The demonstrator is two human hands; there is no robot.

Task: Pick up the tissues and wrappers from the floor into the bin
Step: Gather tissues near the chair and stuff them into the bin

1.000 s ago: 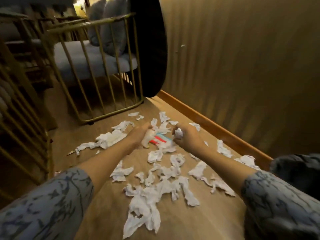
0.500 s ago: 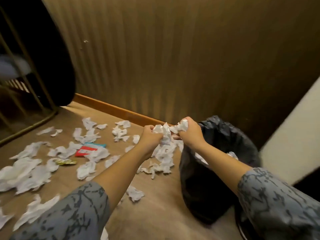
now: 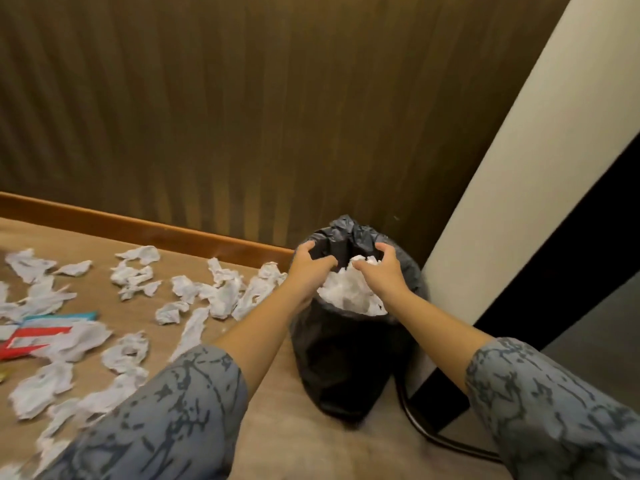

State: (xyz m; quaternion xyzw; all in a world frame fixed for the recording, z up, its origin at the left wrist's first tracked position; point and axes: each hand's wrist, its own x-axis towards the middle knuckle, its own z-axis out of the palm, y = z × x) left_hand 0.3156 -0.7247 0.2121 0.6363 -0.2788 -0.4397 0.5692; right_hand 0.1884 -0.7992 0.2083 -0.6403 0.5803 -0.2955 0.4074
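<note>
Presently, at the bin (image 3: 346,358): a small floor bin lined with a black bag, standing against the ribbed wall panel (image 3: 242,116), just beside a pale column (image 3: 502,168).

Contents: a mound of white crumpled tissue (image 3: 349,296) heaped to the rim, visible between the two forearms.

Left hand (image 3: 308,271): over the near-left of the bin mouth, fingers spread and loosely bent, holding nothing that shows.

Right hand (image 3: 381,271): over the far-right of the mouth, fingers spread and lax, touching or just above the top of the mound; which of the two cannot be told. No pinch visible.

Floor, left of bin: many loose tissues (image 3: 221,292) scattered on the brown floor (image 3: 277,445), the nearest just beside the bin's side. Further left, a red and teal wrapper (image 3: 38,336), partly under tissue. A yellowish scrap at the far left edge, too small to identify.

Other: a dark cable (image 3: 436,441) curving on the floor at the bin's right foot.

Step in hand, as judged: release of a handful into the bin. Task well short of done; most litter remains on the floor.

Next move calls for: withdrawing both hands without catching the bag's rim, turning left, and gathering the nearest tissues; the wrapper needs a flat pinch.
</note>
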